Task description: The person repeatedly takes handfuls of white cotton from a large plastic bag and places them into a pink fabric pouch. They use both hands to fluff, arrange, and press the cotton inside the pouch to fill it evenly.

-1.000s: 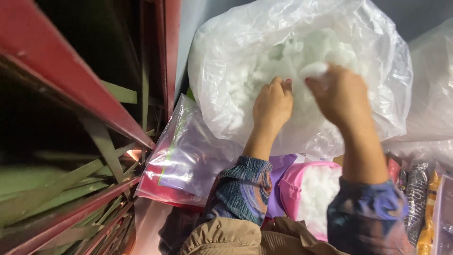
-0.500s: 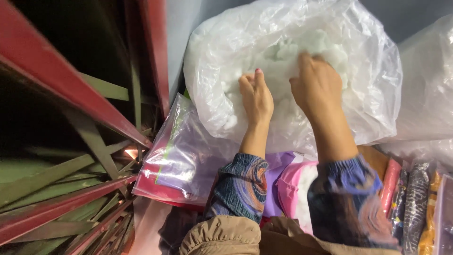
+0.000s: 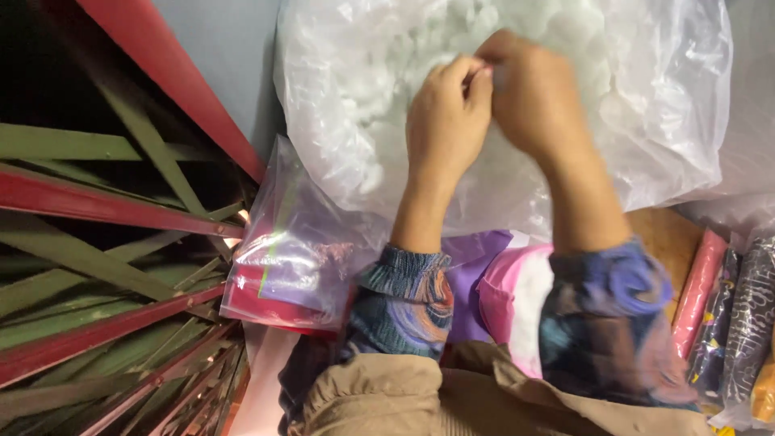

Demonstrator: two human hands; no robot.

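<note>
A big clear plastic bag (image 3: pixel 646 137) full of white fluffy stuffing (image 3: pixel 355 105) fills the top of the head view. My left hand (image 3: pixel 444 121) and my right hand (image 3: pixel 537 101) are pressed side by side against its front, fingers curled and pinching the thin plastic where the thumbs meet. Both forearms reach up from patterned blue sleeves. Below my wrists lie a purple piece (image 3: pixel 476 274) and a pink fabric piece (image 3: pixel 504 303) with white filling showing in it.
A smaller clear bag (image 3: pixel 291 250) holding red and purple material leans at the left. Red and green metal bars (image 3: pixel 105 266) run along the left side. Rolled fabrics, pink (image 3: pixel 701 291) and dark patterned (image 3: pixel 747 323), stand at the right on a wooden surface (image 3: pixel 666 238).
My hands lay flat and apart on the bag before; now they have come together and closed on the plastic. The view has tilted closer to the bag.
</note>
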